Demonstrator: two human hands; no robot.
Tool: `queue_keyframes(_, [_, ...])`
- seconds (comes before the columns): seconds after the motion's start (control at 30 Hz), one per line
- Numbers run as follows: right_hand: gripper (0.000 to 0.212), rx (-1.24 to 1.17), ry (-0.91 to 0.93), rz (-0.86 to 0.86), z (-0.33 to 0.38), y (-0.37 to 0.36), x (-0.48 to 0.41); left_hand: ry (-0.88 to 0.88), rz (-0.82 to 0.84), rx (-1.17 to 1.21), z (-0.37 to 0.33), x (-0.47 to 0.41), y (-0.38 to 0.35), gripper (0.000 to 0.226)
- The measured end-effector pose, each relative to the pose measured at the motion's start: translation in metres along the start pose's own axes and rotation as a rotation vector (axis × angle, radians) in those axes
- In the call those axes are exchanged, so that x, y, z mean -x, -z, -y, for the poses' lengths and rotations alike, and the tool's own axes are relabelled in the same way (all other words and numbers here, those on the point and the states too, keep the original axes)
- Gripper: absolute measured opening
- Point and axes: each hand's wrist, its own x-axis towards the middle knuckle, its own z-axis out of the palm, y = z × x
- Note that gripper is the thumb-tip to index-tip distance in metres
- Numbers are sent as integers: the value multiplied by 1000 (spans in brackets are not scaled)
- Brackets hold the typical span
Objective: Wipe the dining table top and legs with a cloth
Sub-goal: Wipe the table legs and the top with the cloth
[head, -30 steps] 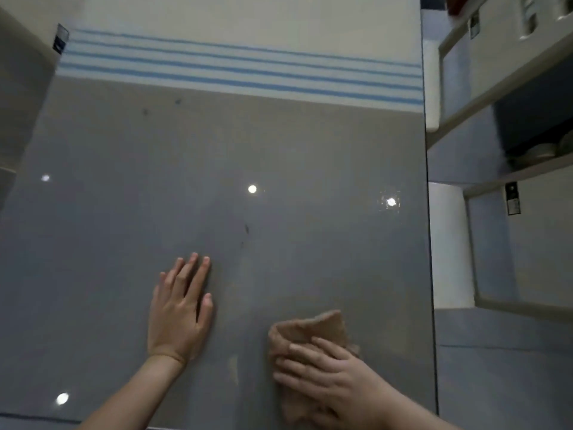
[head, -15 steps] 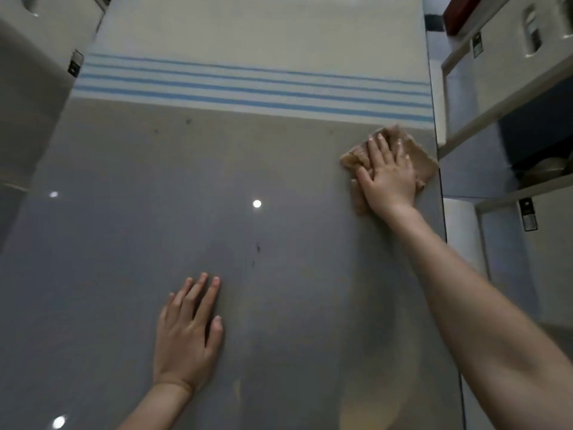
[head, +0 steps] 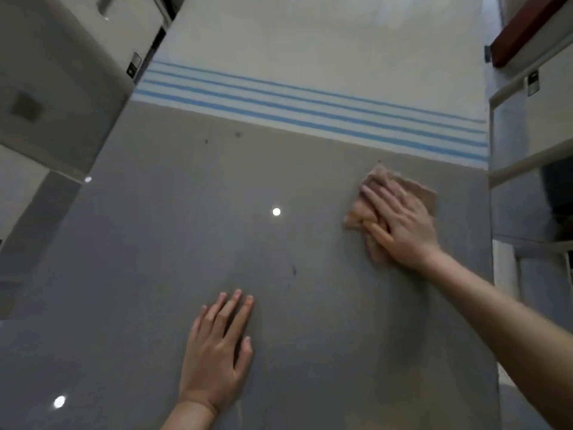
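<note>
- The right hand (head: 400, 225) and tan cloth (head: 417, 192) have slid inward from the table top's (head: 155, 274) right edge to 2 o'clock, near the blue striped band (head: 310, 110).
- Its fingers lie spread flat, pressing the cloth.
- The left hand (head: 217, 361) stays flat at 6 o'clock, holding nothing.

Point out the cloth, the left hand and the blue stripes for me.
cloth (head: 419, 193), head view, the bare corner past the fingers
left hand (head: 214, 358), head view, the back of the hand
blue stripes (head: 310, 112), head view, the middle of the striped band
</note>
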Motion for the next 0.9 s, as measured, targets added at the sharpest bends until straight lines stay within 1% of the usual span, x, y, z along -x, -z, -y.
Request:
queue_keyframes(0.03, [67,-15,-164,-47,-12,-1,-34,3,0,12,0,0,0,60])
queue_keyframes(0.07, [69,12,-320,-27,-21,-2,-64,0,-10,14,0,0,-1,60])
queue_keyframes(0.1, [68,-19,-444,-27,-25,0,-89,-8,-18,10,1,0,-2,60])
queue_keyframes(0.13, [67,-5,-550,4,-23,0,-107,-16,-20,6,1,0,-4,60])
queue_keyframes(0.17, [65,11,-558,-6,-11,-3,-115,-16,-15,12,2,0,-5,60])
queue_keyframes(0.2, [65,19,-500,-4,6,-8,-111,-13,-10,19,2,1,-4,60])
queue_keyframes(0.27, [66,22,-214,3,55,-20,-67,2,-16,23,1,2,-2,61])
queue_keyframes(0.33, [65,43,70,80,112,-29,24,10,-12,15,-2,2,0,60])
queue_keyframes(0.4, [71,48,340,216,161,-30,133,13,-11,12,-3,2,2,60])
queue_keyframes(0.47, [76,94,574,352,166,-24,201,19,-8,0,-3,1,2,60])
queue_keyframes(0.53, [68,142,816,451,138,-20,202,21,1,2,-3,1,1,60])
queue_keyframes(0.57, [62,116,861,472,122,-21,186,24,-2,5,-3,1,1,60])
queue_keyframes(0.6, [58,68,830,426,107,-22,162,24,-5,2,-3,1,1,60])
queue_keyframes(0.63, [55,23,722,358,92,-23,131,23,-8,-1,-3,1,1,60])
queue_keyframes(0.67, [54,9,557,253,77,-25,94,24,-9,1,-3,1,2,60])
queue_keyframes(0.73, [57,35,156,71,48,-24,12,28,3,7,-4,1,3,59])
queue_keyframes(0.77, [60,45,-32,10,33,-21,-28,29,10,5,-4,0,3,60])
queue_keyframes(0.8, [62,39,-208,-21,20,-16,-68,29,13,5,-4,-1,3,60])
queue_keyframes(0.83, [63,21,-368,-12,8,-11,-102,29,10,11,-4,-1,2,60])
queue_keyframes(0.87, [63,1,-499,6,0,-6,-128,27,7,19,-4,0,1,60])
queue_keyframes(0.9, [63,-10,-572,29,-2,-4,-145,22,7,25,-4,0,1,60])
